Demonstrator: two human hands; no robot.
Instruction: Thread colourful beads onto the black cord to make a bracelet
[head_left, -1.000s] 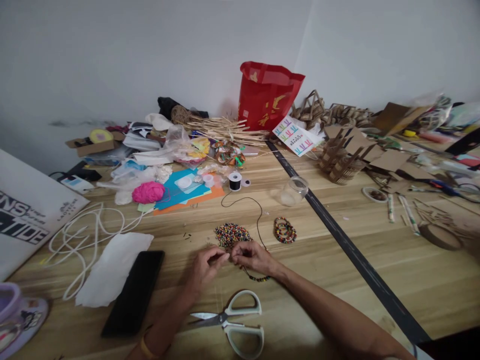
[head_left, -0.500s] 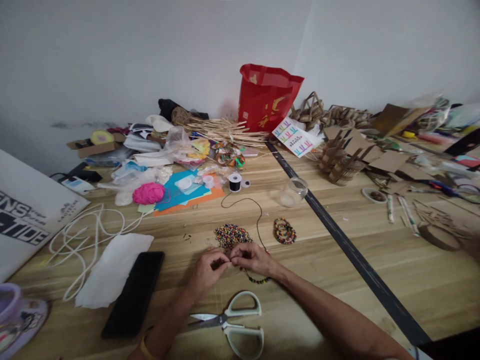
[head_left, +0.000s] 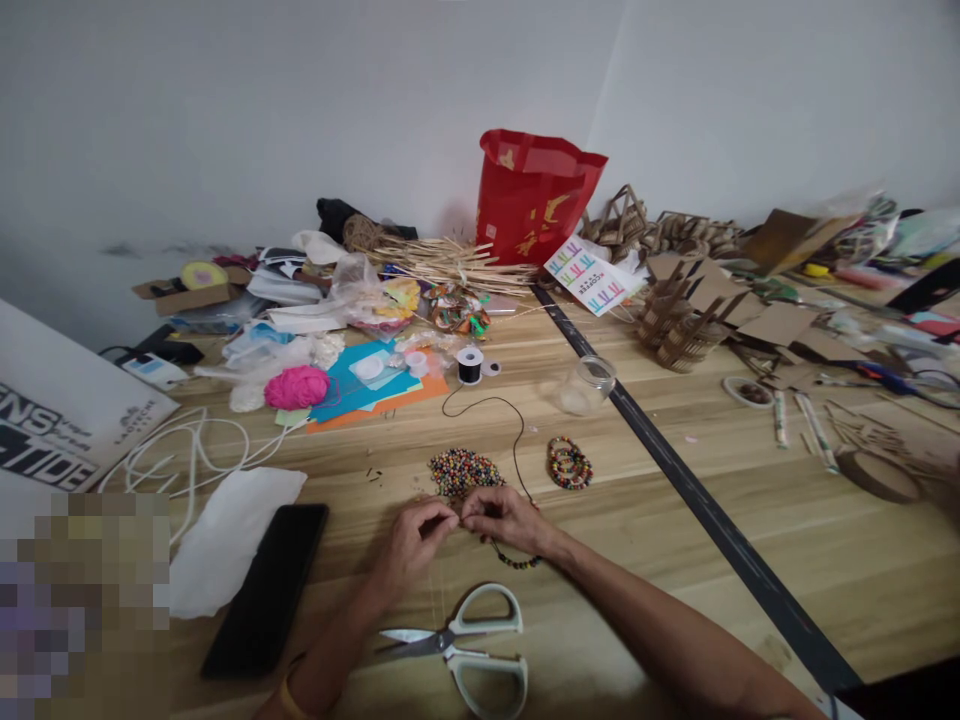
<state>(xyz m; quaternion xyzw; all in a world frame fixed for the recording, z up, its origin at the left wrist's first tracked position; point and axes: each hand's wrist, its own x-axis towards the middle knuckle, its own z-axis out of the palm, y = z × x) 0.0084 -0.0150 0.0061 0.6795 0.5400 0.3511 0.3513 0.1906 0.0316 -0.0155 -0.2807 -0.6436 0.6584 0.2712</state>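
My left hand (head_left: 415, 543) and my right hand (head_left: 504, 515) meet fingertip to fingertip low over the wooden table (head_left: 660, 520). The right hand pinches a thin black cord (head_left: 516, 440) that carries a short run of coloured beads (head_left: 517, 561) hanging below the wrist. The left hand's fingers are pinched at the cord's end; whether a bead sits between them is too small to tell. A pile of loose coloured beads (head_left: 463, 469) lies just beyond both hands. The cord runs back to a black thread spool (head_left: 470, 364).
White-handled scissors (head_left: 469, 645) lie just in front of my hands. Finished bead bracelets (head_left: 569, 462) sit to the right, a clear jar (head_left: 587, 384) behind them. A black phone (head_left: 268, 586), white tissue (head_left: 225, 540) and white rope (head_left: 180, 455) lie left. Craft clutter and a red bag (head_left: 534, 194) fill the back.
Both hands stay together at the same spot with only tiny finger movements. The view has shifted down very slightly.
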